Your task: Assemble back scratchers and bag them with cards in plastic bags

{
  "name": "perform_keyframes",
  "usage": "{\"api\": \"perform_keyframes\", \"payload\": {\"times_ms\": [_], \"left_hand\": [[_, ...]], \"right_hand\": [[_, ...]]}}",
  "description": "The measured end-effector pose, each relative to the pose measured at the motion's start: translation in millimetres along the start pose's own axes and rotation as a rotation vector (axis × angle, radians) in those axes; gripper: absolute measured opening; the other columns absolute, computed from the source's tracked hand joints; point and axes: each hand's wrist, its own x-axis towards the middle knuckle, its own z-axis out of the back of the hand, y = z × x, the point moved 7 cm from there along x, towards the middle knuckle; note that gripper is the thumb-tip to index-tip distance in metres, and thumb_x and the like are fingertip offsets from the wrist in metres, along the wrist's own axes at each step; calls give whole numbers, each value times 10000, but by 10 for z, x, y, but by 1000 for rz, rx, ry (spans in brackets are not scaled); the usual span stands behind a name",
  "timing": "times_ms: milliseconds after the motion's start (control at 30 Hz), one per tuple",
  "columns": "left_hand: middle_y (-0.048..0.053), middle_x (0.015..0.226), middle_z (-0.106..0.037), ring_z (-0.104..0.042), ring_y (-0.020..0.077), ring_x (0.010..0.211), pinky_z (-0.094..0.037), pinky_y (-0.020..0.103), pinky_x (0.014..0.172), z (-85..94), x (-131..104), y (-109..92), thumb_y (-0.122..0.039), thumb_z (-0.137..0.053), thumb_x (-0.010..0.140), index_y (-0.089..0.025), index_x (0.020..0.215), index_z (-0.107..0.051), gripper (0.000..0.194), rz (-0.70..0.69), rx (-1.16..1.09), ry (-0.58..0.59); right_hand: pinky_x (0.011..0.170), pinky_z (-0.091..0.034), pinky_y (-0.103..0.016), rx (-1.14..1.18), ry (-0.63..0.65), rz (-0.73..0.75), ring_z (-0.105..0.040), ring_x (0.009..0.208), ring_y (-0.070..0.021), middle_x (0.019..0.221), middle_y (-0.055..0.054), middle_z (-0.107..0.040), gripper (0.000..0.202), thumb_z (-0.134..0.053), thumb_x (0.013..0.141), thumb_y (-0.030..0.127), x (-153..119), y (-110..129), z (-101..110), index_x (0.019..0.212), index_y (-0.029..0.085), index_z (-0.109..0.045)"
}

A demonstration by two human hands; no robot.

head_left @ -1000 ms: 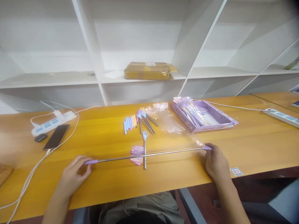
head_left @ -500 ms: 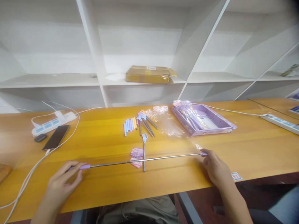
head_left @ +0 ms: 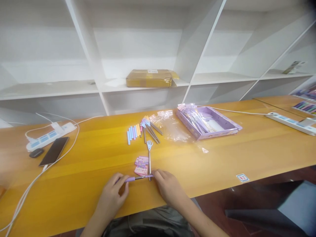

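Observation:
My left hand (head_left: 115,190) pinches the purple handle of a telescopic back scratcher (head_left: 139,178), held level above the front of the table. At its other end my right hand (head_left: 168,186) is closed on the purple tip. Little of the metal rod shows between my hands. Beneath it lies a second back scratcher (head_left: 149,158) with a light-blue claw and a bare metal shaft. Beside that one are small pink and purple cards (head_left: 141,165). Farther back, a row of pastel handle sleeves (head_left: 133,133) lies next to a heap of metal-shafted scratchers (head_left: 151,131).
Clear plastic bags (head_left: 172,126) lie left of a purple box (head_left: 217,132) with wrapped pieces inside. At the left are a power strip (head_left: 50,136), a phone (head_left: 54,151) and white cables. A cardboard parcel (head_left: 149,79) sits on the shelf; another power strip (head_left: 293,124) is at right.
My hands have come together, and the long extended rod has shortened between them. My left hand moved right and my right hand moved left; both keep hold of the back scratcher.

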Motion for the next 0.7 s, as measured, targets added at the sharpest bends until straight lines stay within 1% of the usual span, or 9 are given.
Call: {"api": "perform_keyframes", "payload": {"times_ms": [67, 133, 300, 500, 700], "left_hand": [[68, 958, -730, -743, 203, 870, -615, 301, 814, -65, -20, 59, -197, -552, 1027, -255, 1158, -740, 236, 6, 11, 8], [71, 969, -732, -738, 209, 884, -607, 313, 823, -110, -38, 71, -186, -561, 1019, -252, 1152, -732, 226, 3, 28, 16], [67, 1000, -724, -720, 203, 921, -582, 310, 847, -131, -49, 56, -156, -563, 1026, -244, 1204, -715, 250, -16, 28, 57], [57, 1014, -713, -703, 191, 920, -572, 298, 840, -129, -41, 45, -143, -544, 1041, -249, 1247, -703, 281, -36, 16, 69], [77, 1073, -718, -689, 208, 982, -573, 328, 893, -125, -64, 81, -181, -552, 1069, -219, 1254, -699, 240, -34, 59, 2]], "right_hand": [[683, -394, -315, 40, 27, -1, -586, 738, -213, 880, -30, -666, 358, -439, 908, -26, -15, -55, 6, 1130, 231, -553], [694, -405, -306, 87, 69, -6, -606, 763, -209, 921, -33, -681, 349, -438, 928, -14, -6, -65, 9, 1150, 228, -554], [726, -420, -284, 142, 173, -61, -629, 796, -197, 949, -28, -684, 301, -457, 977, 10, 40, -68, -10, 1155, 225, -570], [724, -423, -290, 140, 177, -65, -638, 788, -201, 947, -37, -691, 263, -417, 1031, 49, 29, -90, -36, 1151, 223, -574], [702, -417, -292, 142, 181, -81, -629, 761, -204, 920, -40, -692, 257, -385, 1047, 65, 32, -101, -51, 1141, 220, -566]]}}
